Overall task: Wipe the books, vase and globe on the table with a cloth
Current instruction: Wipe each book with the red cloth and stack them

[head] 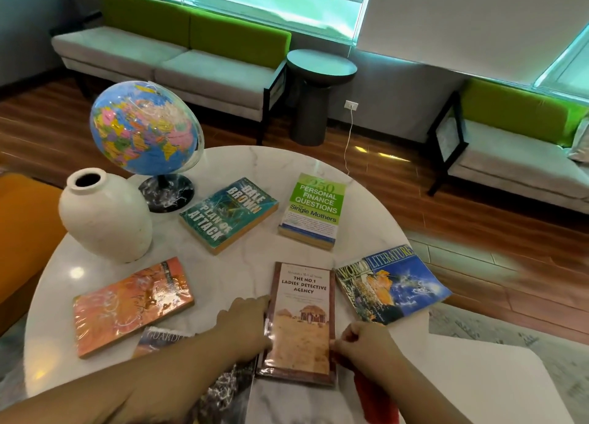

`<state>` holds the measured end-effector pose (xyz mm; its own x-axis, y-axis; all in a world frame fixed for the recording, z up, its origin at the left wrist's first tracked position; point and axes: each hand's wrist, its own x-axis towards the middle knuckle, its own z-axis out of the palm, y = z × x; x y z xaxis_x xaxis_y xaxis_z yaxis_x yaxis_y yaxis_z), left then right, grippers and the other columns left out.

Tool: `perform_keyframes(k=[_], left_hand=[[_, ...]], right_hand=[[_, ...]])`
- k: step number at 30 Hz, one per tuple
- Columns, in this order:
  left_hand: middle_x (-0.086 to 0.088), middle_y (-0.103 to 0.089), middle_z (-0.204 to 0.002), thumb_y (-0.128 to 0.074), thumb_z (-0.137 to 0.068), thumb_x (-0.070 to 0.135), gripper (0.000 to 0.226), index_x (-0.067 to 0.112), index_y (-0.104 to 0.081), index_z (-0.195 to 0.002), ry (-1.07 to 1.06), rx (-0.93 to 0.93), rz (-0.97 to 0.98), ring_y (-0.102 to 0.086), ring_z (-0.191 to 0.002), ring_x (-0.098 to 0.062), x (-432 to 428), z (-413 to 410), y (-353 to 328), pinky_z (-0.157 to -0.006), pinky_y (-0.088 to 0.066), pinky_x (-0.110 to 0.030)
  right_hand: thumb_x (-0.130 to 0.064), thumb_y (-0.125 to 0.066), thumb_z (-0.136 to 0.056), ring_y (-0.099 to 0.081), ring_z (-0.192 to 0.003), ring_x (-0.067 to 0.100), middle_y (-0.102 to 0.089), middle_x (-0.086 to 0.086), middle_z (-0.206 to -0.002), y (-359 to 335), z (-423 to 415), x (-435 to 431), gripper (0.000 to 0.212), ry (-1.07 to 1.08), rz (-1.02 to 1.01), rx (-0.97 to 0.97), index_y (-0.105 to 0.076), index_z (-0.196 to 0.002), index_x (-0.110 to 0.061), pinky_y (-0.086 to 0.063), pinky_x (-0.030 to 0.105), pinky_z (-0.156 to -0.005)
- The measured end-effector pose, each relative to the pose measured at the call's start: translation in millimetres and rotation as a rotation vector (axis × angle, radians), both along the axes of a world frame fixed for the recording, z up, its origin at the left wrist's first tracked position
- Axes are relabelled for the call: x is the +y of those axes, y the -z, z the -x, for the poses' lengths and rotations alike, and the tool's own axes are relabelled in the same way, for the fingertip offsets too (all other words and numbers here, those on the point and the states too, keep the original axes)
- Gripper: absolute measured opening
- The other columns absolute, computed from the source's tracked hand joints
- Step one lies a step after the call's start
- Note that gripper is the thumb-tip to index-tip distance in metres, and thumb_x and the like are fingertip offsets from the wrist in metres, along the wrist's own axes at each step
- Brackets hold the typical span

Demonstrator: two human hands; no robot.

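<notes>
The globe (145, 127) is positioned behind the vase (105, 216) on the table (242, 264); six books (228, 214) are laid flat to the right and front.

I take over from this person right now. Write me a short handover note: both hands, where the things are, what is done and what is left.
Left hand: touching the left edge of the brown book; whether it grips is not clear.
Right hand: at that book's right edge, holding the red cloth.
Things: the globe and vase stand at the left of the table. The teal book, green book, blue book and orange book lie flat.
Done: this view does not show what was wiped.
Left: probably the brown book now, then anything not yet wiped.
</notes>
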<state>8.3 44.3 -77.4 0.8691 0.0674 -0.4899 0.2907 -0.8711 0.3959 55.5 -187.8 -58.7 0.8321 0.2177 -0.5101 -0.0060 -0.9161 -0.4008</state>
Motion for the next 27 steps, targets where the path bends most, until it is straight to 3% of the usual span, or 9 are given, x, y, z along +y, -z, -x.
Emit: perform_keyframes(k=[2, 6, 12, 16, 22, 27], left_hand=[[0.003, -0.061, -0.120, -0.065, -0.078, 0.036, 0.055, 0.025, -0.049, -0.130, -0.133, 0.037, 0.097, -0.056, -0.105, -0.018, -4.3, -6.4, -2.2, -0.091, -0.049, -0.036], [-0.007, -0.060, -0.118, -0.060, -0.088, 0.025, 0.038, 0.010, -0.054, -0.123, -0.205, 0.137, 0.083, -0.058, -0.103, -0.021, -11.1, -22.9, -11.1, -0.078, -0.047, -0.024], [-0.008, -0.064, -0.103, -0.062, -0.088, 0.018, 0.019, 0.006, -0.062, -0.103, -0.381, 0.199, 0.241, -0.062, -0.091, -0.021, -13.7, -29.4, -12.3, -0.076, -0.053, -0.027], [-0.017, -0.068, -0.102, -0.067, -0.081, 0.013, 0.022, 0.000, -0.065, -0.099, -0.549, 0.231, 0.441, -0.069, -0.091, -0.029, -12.7, -29.3, -13.4, -0.085, -0.057, -0.041], [-0.015, -0.065, -0.100, -0.064, -0.086, 0.010, 0.016, 0.001, -0.063, -0.099, -0.546, 0.204, 0.415, -0.064, -0.088, -0.025, -15.6, -28.5, -24.6, -0.064, -0.052, -0.027], [-0.010, -0.064, -0.097, -0.065, -0.084, 0.005, 0.016, 0.007, -0.056, -0.097, -0.515, 0.167, 0.509, -0.065, -0.084, -0.020, -15.1, -19.3, -29.7, -0.062, -0.054, -0.024]], right_hand=[[-0.043, -0.068, -0.078, -0.060, -0.077, 0.002, -0.067, -0.008, -0.083, 5.5, -0.4, 6.0, 0.020, -0.015, 0.072, 0.028, -0.066, -0.083, -0.023, -0.051, 0.020, -0.069], [-0.039, -0.060, -0.080, -0.064, -0.081, 0.010, -0.068, -0.004, -0.088, 14.6, -0.8, 17.3, 0.019, -0.051, 0.191, -0.005, -0.066, -0.087, -0.022, -0.056, 0.028, -0.075], [-0.032, -0.052, -0.081, -0.063, -0.086, 0.013, -0.064, -0.005, -0.092, 21.0, -1.2, 26.1, 0.015, -0.094, 0.273, -0.029, -0.061, -0.091, -0.025, -0.055, 0.029, -0.075], [-0.030, -0.051, -0.081, -0.063, -0.085, 0.016, -0.065, -0.004, -0.091, 20.7, -3.6, 24.6, 0.010, -0.119, 0.289, -0.020, -0.058, -0.085, -0.025, -0.054, 0.029, -0.072], [-0.031, -0.049, -0.085, -0.061, -0.084, 0.012, -0.062, -0.006, -0.089, 13.8, -4.1, 25.6, 0.008, -0.116, 0.259, -0.006, -0.055, -0.084, -0.026, -0.054, 0.027, -0.073], [-0.033, -0.053, -0.087, -0.056, -0.080, 0.009, -0.054, -0.010, -0.080, 2.6, -5.2, 21.9, 0.011, -0.139, 0.215, 0.016, -0.052, -0.079, -0.027, -0.048, 0.022, -0.070]])
